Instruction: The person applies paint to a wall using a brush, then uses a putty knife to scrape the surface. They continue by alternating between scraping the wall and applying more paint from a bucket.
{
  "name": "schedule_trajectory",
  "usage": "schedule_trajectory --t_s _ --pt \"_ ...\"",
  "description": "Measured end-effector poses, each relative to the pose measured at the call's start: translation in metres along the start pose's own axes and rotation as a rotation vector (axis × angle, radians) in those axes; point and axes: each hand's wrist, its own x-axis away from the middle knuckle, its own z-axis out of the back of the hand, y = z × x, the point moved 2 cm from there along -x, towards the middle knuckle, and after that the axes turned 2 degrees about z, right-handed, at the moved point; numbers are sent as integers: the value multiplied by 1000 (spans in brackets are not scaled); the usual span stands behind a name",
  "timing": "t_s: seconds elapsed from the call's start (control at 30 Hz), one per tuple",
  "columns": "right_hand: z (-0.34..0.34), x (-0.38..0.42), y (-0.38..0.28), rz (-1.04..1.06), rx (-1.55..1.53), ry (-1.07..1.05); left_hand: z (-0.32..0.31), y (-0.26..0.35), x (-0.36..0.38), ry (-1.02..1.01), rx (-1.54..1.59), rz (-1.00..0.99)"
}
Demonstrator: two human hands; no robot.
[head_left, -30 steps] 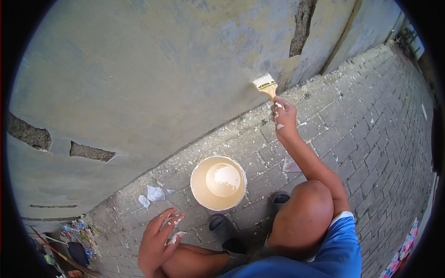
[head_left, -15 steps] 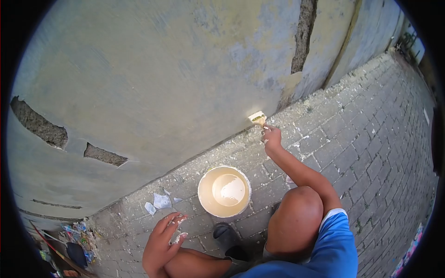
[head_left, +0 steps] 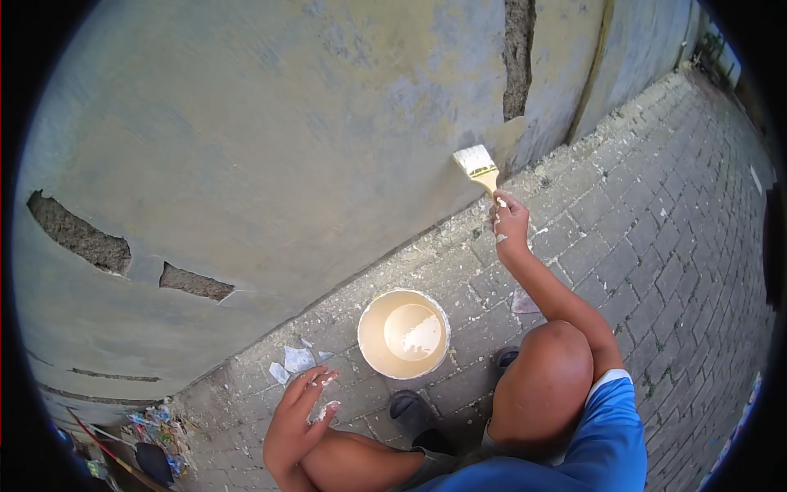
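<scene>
A wide paintbrush (head_left: 480,167) with whitened bristles is held by its handle in my right hand (head_left: 511,223). Its bristles are up against the lower part of the plastered wall (head_left: 287,139), close to the ground line. White paint flecks cover my right fingers. My left hand (head_left: 297,416) hangs by my left knee with fingers apart and nothing in them, its fingertips smeared white. Between my hands a round bucket (head_left: 375,321) stands upright on the paving, with a shallow pool of pale paint at its bottom.
Broken pale flakes (head_left: 298,358) lie left of the bucket. The wall has rough patches of missing plaster (head_left: 78,234). Grey paving blocks (head_left: 623,238), spattered white, run along its foot. Litter and a red pole (head_left: 102,447) are at lower left. My shoe (head_left: 410,406) is just below the bucket.
My right hand has moved the paintbrush up and slightly right along the wall, and more of the brush now shows. The whole view has shifted a little; my left hand stays by my knee.
</scene>
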Motion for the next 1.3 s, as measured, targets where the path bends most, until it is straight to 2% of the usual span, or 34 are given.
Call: schedule_trajectory --t_s 0.07,0.17,0.27,0.33,0.5,0.53,0.63,0.67,0.77,0.87,1.0,1.07,1.13,1.23,1.3 --pt "31 -15 62 -56 363 81 -1 3 3 -2 -13 -6" --pt "39 -24 82 -89 740 153 -4 11 4 -15 -30 -5" --pt "7 -43 41 154 613 88 -8 14 0 -17 -53 6" --pt "-16 -33 -18 27 417 94 -10 12 -4 -22 -79 31" --pt "-16 -26 -73 159 174 -98 -20 8 -20 -26 -93 49" --pt "-10 -30 -67 200 164 -110 -20 9 -23 -25 -89 49" --pt "22 -30 -18 143 104 -55 -25 13 -27 -19 -113 54" --pt "35 -28 8 29 143 30 -27 13 -27 -26 -123 46" --pt "60 -34 81 -39 485 206 -33 18 -32 -48 -138 22" --pt "54 -44 69 -95 672 134 -38 26 -40 -69 -142 27" --pt "8 -54 8 82 541 125 -45 19 -51 -60 -191 73" --pt "3 -38 -42 72 379 -51 -46 15 -54 -61 -213 88" --pt "-2 -33 -71 134 329 -142 -50 12 -62 -59 -212 75" --pt "1 -42 -64 320 179 -124 -54 6 -73 -88 -260 54" --pt "8 -48 -35 380 -2 -94 -57 7 -77 -105 -290 66"
